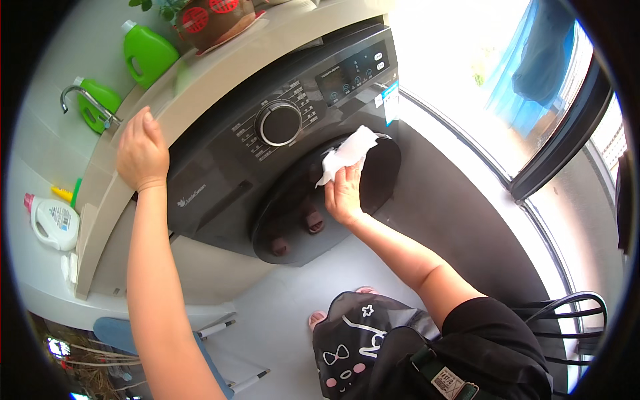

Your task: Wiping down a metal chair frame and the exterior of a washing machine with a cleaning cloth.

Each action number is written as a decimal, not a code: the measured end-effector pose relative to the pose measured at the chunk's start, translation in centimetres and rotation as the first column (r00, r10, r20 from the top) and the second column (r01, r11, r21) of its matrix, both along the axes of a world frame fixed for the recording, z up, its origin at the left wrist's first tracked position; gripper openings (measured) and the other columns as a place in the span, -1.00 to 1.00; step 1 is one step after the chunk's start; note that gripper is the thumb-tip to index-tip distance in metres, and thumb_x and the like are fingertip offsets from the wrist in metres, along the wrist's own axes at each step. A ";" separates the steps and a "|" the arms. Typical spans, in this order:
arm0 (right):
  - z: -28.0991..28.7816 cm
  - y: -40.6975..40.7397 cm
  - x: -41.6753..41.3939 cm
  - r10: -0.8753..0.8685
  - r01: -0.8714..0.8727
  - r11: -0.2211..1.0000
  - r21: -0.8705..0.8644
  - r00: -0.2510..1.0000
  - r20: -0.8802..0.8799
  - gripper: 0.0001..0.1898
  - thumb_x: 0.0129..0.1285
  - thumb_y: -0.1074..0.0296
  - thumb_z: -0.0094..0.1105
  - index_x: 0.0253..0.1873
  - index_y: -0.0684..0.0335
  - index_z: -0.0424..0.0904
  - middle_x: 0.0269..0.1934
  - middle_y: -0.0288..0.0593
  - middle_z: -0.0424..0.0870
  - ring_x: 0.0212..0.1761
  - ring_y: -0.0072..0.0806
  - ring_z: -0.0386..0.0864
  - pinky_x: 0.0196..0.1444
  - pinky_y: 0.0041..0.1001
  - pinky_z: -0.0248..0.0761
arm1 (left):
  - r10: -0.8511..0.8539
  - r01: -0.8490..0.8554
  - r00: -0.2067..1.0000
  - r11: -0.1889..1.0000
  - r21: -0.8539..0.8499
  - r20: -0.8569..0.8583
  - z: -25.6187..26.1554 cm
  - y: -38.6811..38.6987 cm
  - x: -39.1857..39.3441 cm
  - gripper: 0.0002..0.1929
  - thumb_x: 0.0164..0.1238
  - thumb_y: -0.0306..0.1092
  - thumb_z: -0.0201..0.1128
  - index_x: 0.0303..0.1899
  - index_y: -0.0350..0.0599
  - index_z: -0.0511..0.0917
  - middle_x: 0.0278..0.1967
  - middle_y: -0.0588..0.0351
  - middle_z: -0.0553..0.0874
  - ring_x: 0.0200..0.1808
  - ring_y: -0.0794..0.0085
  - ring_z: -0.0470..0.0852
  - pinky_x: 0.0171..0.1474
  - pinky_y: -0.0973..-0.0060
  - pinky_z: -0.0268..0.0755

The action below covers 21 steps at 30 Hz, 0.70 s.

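Observation:
My right hand (345,195) holds a white cloth or tissue (348,152) against the upper part of the dark round door (285,220) of a front-loading washing machine (215,175). The fingers press on the cloth's lower part. My left hand (144,150) rests on the edge of the beige countertop (200,82), to the left of the machine; its fingers are partly curled and nothing shows in it. Between the hands, on the machine's front, are the round program dial (281,123) and, higher up, the control panel (352,72).
On the counter side stand two green detergent jugs (150,52), a chrome faucet (90,97), a white bottle with a pink cap (55,222) and a brown plant pot (215,22). A framed window or door (555,130) is at right. A blue board with white legs (112,334) lies lower left.

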State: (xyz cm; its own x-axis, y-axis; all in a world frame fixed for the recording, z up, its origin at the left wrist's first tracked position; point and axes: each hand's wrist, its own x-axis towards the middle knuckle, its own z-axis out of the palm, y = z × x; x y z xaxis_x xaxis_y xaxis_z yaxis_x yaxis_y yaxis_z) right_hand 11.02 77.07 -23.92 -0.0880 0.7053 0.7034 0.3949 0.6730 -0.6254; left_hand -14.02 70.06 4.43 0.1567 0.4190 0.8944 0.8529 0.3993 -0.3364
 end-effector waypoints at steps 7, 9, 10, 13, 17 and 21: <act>3.6 -1.1 0.4 0.081 -0.199 0.905 0.375 0.948 0.308 -0.51 -0.01 0.39 0.20 0.12 0.16 0.46 0.20 0.05 0.34 0.35 -0.04 0.23 0.39 -0.12 0.03 | -0.005 0.005 1.000 0.999 0.032 0.001 0.1 0.0 0.1 -0.72 0.44 -0.14 -0.07 -0.17 0.06 0.61 -0.22 0.24 0.71 -0.19 0.29 0.66 -0.19 0.35 0.51; 5.8 -1.5 -0.3 0.062 -0.231 0.858 0.458 0.933 0.354 -0.53 0.01 0.36 0.17 0.11 0.13 0.47 0.11 -0.11 0.43 0.23 -0.20 0.36 0.32 -0.21 0.13 | -0.008 0.009 1.000 0.999 0.046 -0.023 0.2 -0.2 0.1 -0.73 0.43 -0.13 -0.06 -0.18 0.07 0.61 -0.24 0.25 0.70 -0.23 0.28 0.66 -0.22 0.35 0.51; 6.1 -1.4 -0.7 0.097 -0.286 0.835 0.470 0.917 0.386 -0.55 0.02 0.35 0.16 0.10 0.12 0.48 0.08 -0.13 0.45 0.20 -0.23 0.38 0.30 -0.24 0.15 | -0.014 0.015 1.000 0.999 0.051 -0.015 0.1 -0.2 0.3 -0.74 0.43 -0.14 -0.06 -0.18 0.08 0.61 -0.24 0.26 0.70 -0.24 0.28 0.66 -0.22 0.35 0.51; 6.9 -2.0 -1.6 0.173 -0.434 0.738 0.517 0.862 0.477 -0.60 0.08 0.31 0.07 0.09 0.12 0.47 -0.01 -0.18 0.49 0.14 -0.30 0.42 0.25 -0.31 0.19 | -0.022 0.022 1.000 0.998 0.067 -0.015 0.1 -0.2 0.5 -0.75 0.42 -0.14 -0.05 -0.19 0.09 0.61 -0.25 0.28 0.70 -0.26 0.30 0.66 -0.24 0.38 0.51; 6.4 -3.8 -4.0 0.205 -0.603 0.613 0.511 0.746 0.634 -0.62 0.13 0.30 -0.04 0.08 0.16 0.45 0.04 -0.20 0.49 0.18 -0.36 0.39 0.29 -0.37 0.16 | 0.023 -0.023 0.997 1.000 0.002 0.069 0.1 -0.2 0.5 -0.70 0.45 -0.12 -0.11 -0.12 0.10 0.62 -0.20 0.23 0.71 -0.17 0.27 0.66 -0.17 0.34 0.50; 4.3 -7.0 -7.3 0.086 -0.656 0.521 0.546 0.677 0.731 -0.63 0.10 0.25 -0.01 0.03 0.15 0.49 0.06 -0.25 0.48 0.21 -0.40 0.36 0.36 -0.40 0.04 | 0.001 -0.001 1.000 0.998 0.057 0.001 0.0 -0.2 0.1 -0.76 0.41 -0.13 -0.03 -0.19 0.10 0.61 -0.26 0.32 0.70 -0.26 0.33 0.66 -0.25 0.40 0.51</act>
